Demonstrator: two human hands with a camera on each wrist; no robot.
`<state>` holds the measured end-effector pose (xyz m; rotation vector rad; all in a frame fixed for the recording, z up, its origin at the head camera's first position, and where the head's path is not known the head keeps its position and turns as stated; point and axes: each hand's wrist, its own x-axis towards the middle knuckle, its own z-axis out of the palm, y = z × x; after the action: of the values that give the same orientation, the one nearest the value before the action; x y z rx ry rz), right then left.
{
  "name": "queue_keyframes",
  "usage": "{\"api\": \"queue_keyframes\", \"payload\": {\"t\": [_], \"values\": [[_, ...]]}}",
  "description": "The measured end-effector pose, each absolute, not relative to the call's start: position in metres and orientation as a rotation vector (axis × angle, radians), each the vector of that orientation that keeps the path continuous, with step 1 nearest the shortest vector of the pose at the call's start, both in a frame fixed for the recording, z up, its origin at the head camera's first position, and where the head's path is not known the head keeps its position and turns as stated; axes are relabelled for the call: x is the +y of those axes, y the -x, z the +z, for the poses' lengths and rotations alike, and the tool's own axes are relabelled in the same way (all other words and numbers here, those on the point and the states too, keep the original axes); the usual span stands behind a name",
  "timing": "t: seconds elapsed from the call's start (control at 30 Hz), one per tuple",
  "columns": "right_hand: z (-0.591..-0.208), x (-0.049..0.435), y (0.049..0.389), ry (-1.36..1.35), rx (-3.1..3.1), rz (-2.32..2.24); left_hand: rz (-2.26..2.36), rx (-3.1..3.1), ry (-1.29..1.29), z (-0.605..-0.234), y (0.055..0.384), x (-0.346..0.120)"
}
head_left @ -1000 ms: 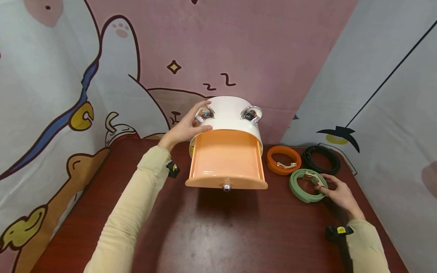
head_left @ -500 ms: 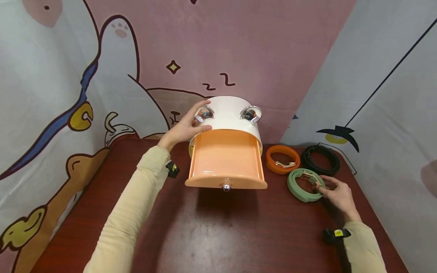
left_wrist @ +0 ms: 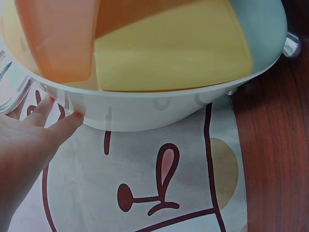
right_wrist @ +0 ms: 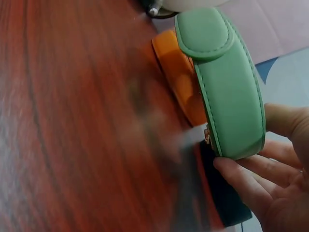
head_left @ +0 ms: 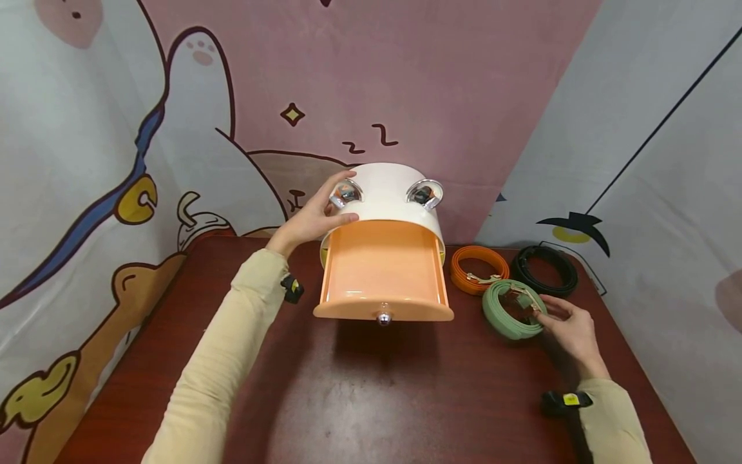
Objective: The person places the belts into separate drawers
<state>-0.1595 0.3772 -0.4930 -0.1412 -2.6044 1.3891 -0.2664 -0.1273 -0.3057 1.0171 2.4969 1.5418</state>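
Note:
A white drawer box (head_left: 387,183) with two silver eye-like knobs stands at the back of the table, its orange drawer (head_left: 382,264) pulled out. My left hand (head_left: 313,219) rests on the box's left side, thumb and forefinger spread about the left knob. In the left wrist view its fingertips (left_wrist: 72,120) press the white wall (left_wrist: 140,111). At the right, my right hand (head_left: 574,328) pinches the edge of a coiled green belt (head_left: 504,316), thumb near the gold buckle. The right wrist view shows the green belt (right_wrist: 234,96) raised on its side between thumb and fingers.
Behind the green belt lie a coiled orange belt (head_left: 464,280) with a gold buckle and a coiled black belt (head_left: 556,261). The drawer's silver knob (head_left: 384,318) juts forward over the dark red table (head_left: 371,399). A printed cloth (head_left: 464,96) hangs behind.
My right hand has moved slightly left with the green belt, which has come up and tilted, now overlapping the orange belt's front edge. The left hand and drawer box stay put.

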Motion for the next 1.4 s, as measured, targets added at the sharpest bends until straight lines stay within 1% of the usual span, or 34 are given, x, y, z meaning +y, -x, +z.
{"api": "queue_keyframes", "payload": {"t": [0.4,0.73,1.17,1.4], "values": [[-0.473,0.355,0.155,0.082,-2.576,1.428,1.542,2.494,-1.025,-0.306,0.266,-0.128],[-0.465,0.338,0.157,0.037,-2.600,1.423,1.551,2.487,-1.013,-0.305,0.265,-0.128],[-0.445,0.318,0.160,-0.009,-2.562,1.387,1.553,2.481,-1.001,-0.306,0.266,-0.128],[-0.430,0.310,0.161,0.016,-2.561,1.354,1.546,2.489,-0.997,-0.305,0.265,-0.128]]}}
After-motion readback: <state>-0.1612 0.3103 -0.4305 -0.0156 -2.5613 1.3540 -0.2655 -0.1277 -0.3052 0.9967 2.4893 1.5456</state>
